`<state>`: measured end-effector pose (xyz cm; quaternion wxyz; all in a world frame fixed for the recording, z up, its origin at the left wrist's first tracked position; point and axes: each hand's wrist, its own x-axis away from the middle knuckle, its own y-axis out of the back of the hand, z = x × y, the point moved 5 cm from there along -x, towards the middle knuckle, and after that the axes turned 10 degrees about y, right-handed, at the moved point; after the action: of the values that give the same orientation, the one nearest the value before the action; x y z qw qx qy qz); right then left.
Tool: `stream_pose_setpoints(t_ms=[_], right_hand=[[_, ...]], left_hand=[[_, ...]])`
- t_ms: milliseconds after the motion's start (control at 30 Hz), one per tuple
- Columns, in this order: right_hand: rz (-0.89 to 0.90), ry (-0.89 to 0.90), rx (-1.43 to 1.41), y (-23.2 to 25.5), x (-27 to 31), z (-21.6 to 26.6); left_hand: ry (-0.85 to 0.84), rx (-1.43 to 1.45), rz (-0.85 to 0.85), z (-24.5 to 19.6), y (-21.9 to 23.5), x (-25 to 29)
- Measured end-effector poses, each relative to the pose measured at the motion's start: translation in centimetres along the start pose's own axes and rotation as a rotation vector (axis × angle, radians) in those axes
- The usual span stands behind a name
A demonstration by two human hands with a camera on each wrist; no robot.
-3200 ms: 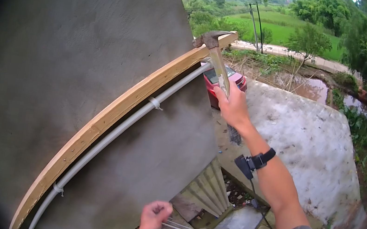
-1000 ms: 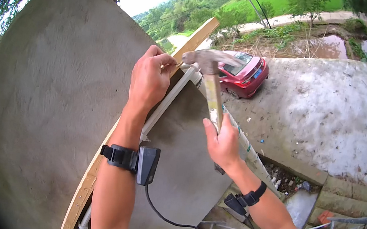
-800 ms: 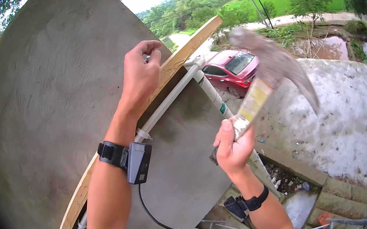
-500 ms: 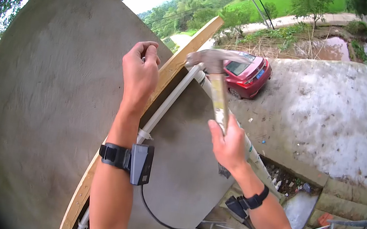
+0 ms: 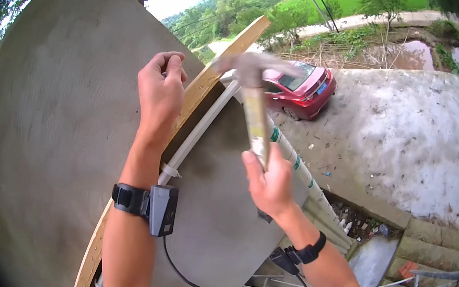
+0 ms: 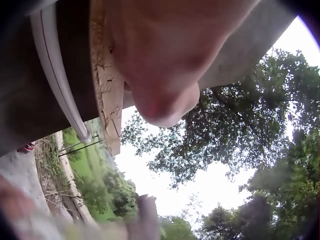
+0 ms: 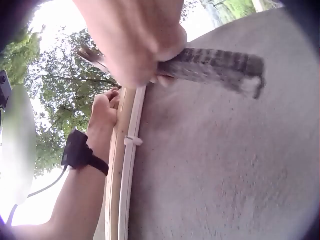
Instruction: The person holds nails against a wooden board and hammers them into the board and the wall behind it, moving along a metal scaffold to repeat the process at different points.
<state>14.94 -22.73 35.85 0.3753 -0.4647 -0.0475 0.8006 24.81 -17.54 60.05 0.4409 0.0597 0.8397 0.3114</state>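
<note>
My right hand [image 5: 270, 184] grips a claw hammer [image 5: 256, 118] by its worn handle, the black ribbed end [image 7: 215, 67] sticking out below the fist in the right wrist view. The blurred hammer head overlaps the edge of a long wooden strip [image 5: 197, 89] near its upper end. Just left of the strip is my left hand [image 5: 159, 92], its fingers curled and pinching a small shiny thing that looks like a nail, mostly hidden. In the left wrist view the left fist [image 6: 165, 75] covers part of the strip.
A thin white pipe [image 5: 198, 133] runs along the strip, tied with a white clip [image 5: 170, 170]. Grey rendered wall [image 5: 61, 90] lies to the left. A thicker white pipe [image 5: 297, 163] slopes downward. Far below are a red car [image 5: 298, 91] and a metal railing [image 5: 446, 274].
My left hand rose from near my lap to hold a nail at the strip, then drew back to its left. The hammer swung away and came back to the strip.
</note>
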Motion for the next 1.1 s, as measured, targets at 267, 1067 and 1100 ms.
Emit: stream_pose_setpoints(t_ms=[267,1067,1100], right_hand=[[-0.543,0.507,-0.313,0.9,1.4,1.9],[-0.556,0.431,-0.336,5.8,-1.2,6.3],[-0.665,0.433,-0.4,5.7,-0.9,6.6]], left_hand=[[0.008,-0.07,-0.008,-0.3,0.1,0.9],[0.058,0.011,0.004,0.8,0.1,0.4],[0.056,0.005,0.004,0.7,0.0,0.3]])
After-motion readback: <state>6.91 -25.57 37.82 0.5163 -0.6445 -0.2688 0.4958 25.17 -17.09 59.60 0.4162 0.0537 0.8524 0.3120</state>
